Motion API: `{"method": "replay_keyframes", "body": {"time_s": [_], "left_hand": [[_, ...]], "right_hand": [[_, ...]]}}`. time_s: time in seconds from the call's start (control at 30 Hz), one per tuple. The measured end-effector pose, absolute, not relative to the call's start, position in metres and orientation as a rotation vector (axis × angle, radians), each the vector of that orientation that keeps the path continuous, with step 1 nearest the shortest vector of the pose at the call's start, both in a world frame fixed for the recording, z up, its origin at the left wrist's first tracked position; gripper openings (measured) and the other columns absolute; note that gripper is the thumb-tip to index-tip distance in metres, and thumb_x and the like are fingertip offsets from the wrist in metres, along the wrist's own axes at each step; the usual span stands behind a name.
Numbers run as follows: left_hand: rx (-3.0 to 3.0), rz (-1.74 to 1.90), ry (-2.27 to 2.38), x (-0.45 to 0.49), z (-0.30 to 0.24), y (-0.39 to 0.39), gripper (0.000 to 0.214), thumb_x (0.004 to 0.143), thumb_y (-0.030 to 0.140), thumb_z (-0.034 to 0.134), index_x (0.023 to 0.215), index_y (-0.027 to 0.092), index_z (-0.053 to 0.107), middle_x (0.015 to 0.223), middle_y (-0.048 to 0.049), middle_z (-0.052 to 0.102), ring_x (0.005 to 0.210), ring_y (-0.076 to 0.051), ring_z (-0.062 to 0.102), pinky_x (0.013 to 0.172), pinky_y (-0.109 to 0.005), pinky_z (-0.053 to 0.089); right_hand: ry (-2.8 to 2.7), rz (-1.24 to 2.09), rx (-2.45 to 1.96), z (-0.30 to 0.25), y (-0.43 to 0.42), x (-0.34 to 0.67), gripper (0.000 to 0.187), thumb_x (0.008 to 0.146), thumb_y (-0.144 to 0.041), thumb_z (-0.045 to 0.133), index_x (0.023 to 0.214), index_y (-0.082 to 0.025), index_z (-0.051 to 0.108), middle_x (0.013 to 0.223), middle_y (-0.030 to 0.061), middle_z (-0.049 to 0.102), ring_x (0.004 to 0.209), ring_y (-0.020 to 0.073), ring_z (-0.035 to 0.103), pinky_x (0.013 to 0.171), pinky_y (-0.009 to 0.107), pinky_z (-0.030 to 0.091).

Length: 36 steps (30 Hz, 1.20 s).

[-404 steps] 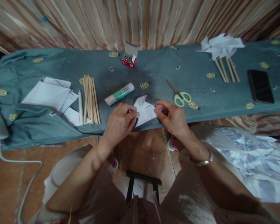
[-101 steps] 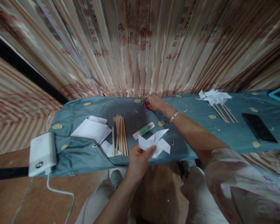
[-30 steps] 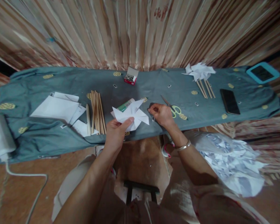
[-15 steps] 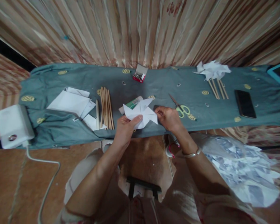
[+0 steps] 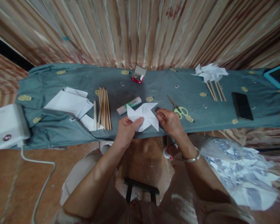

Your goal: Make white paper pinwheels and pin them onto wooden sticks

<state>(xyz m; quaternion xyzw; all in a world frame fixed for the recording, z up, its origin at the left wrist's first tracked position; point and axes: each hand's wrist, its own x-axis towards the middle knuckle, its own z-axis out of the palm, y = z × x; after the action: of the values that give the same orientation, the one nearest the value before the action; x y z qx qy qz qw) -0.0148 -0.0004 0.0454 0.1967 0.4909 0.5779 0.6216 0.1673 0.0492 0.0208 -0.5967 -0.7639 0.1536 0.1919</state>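
A white paper pinwheel (image 5: 146,112) with folded, pointed blades is pinched in my left hand (image 5: 126,130), the thumb lying on its front. Just right of its blades is my right hand (image 5: 170,122), fingertips closed together. A small dark round thing (image 5: 157,109) shows at those fingertips; its kind is unclear. Behind the pinwheel lies a green and white glue stick (image 5: 129,105). Scissors (image 5: 179,109) with light green handles rest on the cloth beyond my right hand. An open red box (image 5: 137,77) of small metal pins sits toward the back.
Left on the cloth-covered table (image 5: 121,90) are several wooden sticks (image 5: 104,109) and white paper sheets (image 5: 66,102). Finished pinwheels (image 5: 211,73) on sticks, a phone (image 5: 242,105) and a blue-framed device (image 5: 278,76) lie right. A white corded box (image 5: 10,126) stands far left; a bag of paper scraps (image 5: 242,171) is below.
The pinwheel has turned slightly and moved a little down and right with my left hand. My right hand has shifted slightly, and the dark round thing now shows at its fingertips.
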Motion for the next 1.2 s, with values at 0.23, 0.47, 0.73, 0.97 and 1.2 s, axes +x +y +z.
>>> {"method": "replay_keyframes", "body": {"time_s": [0.23,0.47,0.73,0.97,1.2], "left_hand": [[0.513,1.301,1.111,-0.008,0.043,0.001,0.03,0.047,0.033,0.09,0.065,0.016,0.074,0.067,-0.0029,0.074,0.056,-0.012,0.06,0.059,-0.025,0.049],[0.548,1.316,1.152,-0.007,0.039,0.003,0.031,0.046,0.028,0.089,0.071,0.016,0.075,0.072,-0.0024,0.075,0.06,-0.013,0.062,0.063,-0.026,0.051],[0.631,1.33,1.214,-0.004,0.043,0.003,0.025,0.051,0.027,0.086,0.069,0.016,0.075,0.068,-0.0011,0.073,0.059,-0.014,0.061,0.061,-0.026,0.05],[0.66,1.324,1.174,0.002,0.047,0.002,0.024,0.051,0.027,0.088,0.069,0.016,0.075,0.071,-0.0021,0.074,0.066,-0.018,0.065,0.065,-0.028,0.052],[0.67,1.338,1.146,0.005,0.047,0.003,0.02,0.053,0.025,0.085,0.068,0.017,0.075,0.07,-0.0006,0.074,0.064,-0.016,0.065,0.066,-0.028,0.052]], "right_hand": [[-2.302,0.253,-1.728,0.026,0.045,0.172,0.017,0.086,-0.016,0.053,0.082,-0.018,0.069,0.079,0.0101,0.072,0.077,0.0237,0.063,0.072,0.032,0.044],[-1.664,0.772,-1.483,0.03,0.045,0.184,0.008,0.082,-0.027,0.062,0.079,-0.021,0.066,0.073,0.0005,0.069,0.067,0.0156,0.062,0.067,0.029,0.048],[-1.727,0.872,-1.181,0.064,0.017,0.172,0.005,0.082,-0.03,0.07,0.08,-0.025,0.068,0.143,0.0011,0.053,0.137,0.0247,0.046,0.114,0.048,0.035],[-1.825,0.868,-1.203,0.061,0.008,0.157,0.001,0.083,-0.025,0.069,0.082,-0.025,0.069,0.15,-0.0002,0.046,0.149,0.0259,0.025,0.12,0.051,0.024],[-1.814,0.856,-1.198,0.058,0.011,0.158,0.001,0.083,-0.024,0.07,0.084,-0.025,0.069,0.151,0.0001,0.044,0.149,0.0265,0.025,0.121,0.053,0.023]]}}
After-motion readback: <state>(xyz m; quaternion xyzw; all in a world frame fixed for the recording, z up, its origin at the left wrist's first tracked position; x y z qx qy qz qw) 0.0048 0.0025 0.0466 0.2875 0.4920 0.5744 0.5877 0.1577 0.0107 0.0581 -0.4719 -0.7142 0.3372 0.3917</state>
